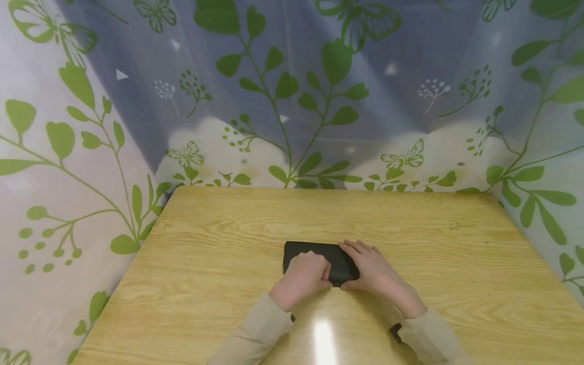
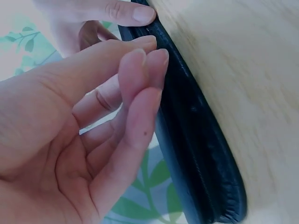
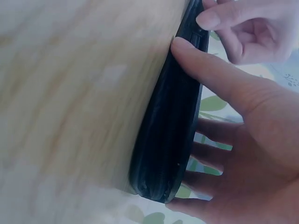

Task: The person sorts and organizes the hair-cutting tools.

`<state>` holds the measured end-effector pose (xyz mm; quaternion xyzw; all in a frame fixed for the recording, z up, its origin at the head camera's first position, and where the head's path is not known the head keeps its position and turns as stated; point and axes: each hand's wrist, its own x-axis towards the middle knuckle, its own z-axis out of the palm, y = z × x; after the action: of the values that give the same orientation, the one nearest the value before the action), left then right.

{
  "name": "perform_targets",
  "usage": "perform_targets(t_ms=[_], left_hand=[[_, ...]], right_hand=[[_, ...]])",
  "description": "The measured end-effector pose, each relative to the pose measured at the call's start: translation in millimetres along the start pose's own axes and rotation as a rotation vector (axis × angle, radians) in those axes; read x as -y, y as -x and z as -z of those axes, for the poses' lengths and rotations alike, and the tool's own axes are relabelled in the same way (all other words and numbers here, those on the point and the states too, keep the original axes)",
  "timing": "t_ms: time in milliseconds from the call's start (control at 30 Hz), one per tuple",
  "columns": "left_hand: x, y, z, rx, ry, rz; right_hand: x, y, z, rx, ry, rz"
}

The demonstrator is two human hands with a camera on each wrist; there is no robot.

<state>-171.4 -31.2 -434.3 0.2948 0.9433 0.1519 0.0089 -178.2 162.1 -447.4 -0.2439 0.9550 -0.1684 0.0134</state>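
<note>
A black leather-like zip case (image 1: 335, 258), oblong with rounded corners, lies flat on the wooden table. My left hand (image 1: 303, 276) is at its near long side, fingers curled. In the left wrist view, the left thumb and fingertips (image 2: 148, 43) pinch at the seam edge of the case (image 2: 196, 140); whatever small part sits between them is hidden. My right hand (image 1: 376, 268) holds the case's right end. The right thumb (image 3: 187, 49) presses the near edge, close to the left thumb, while the other fingers reach over the top to the far side.
The pale wood-grain table (image 1: 219, 223) extends around the case on all sides. A curtain (image 1: 292, 101) printed with green leaves and butterflies hangs behind the table and along both sides. Light reflects off the table (image 1: 324, 339) near its front.
</note>
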Motion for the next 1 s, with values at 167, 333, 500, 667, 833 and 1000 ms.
perform_targets(t_ms=[167,333,500,667,833,1000], left_hand=[[7.4,4.0,-2.9,0.014,0.059,-0.017],[12.0,6.7,-1.8,0.01,0.109,-0.051],[15.9,6.9,1.4,0.018,0.122,-0.066],[17.9,5.8,2.5,0.044,0.13,-0.06],[20.3,6.4,3.8,0.051,0.127,-0.069],[23.4,7.5,8.2,0.043,0.153,-0.066]], right_hand=[[0,-1,2,0.012,-0.051,-0.032],[-1,0,2,0.009,-0.059,-0.037],[-3,1,1,0.001,-0.061,-0.031],[-4,1,1,-0.006,-0.061,-0.026],[-4,0,0,0.0,-0.072,-0.029],[-4,0,1,0.002,-0.076,-0.031]])
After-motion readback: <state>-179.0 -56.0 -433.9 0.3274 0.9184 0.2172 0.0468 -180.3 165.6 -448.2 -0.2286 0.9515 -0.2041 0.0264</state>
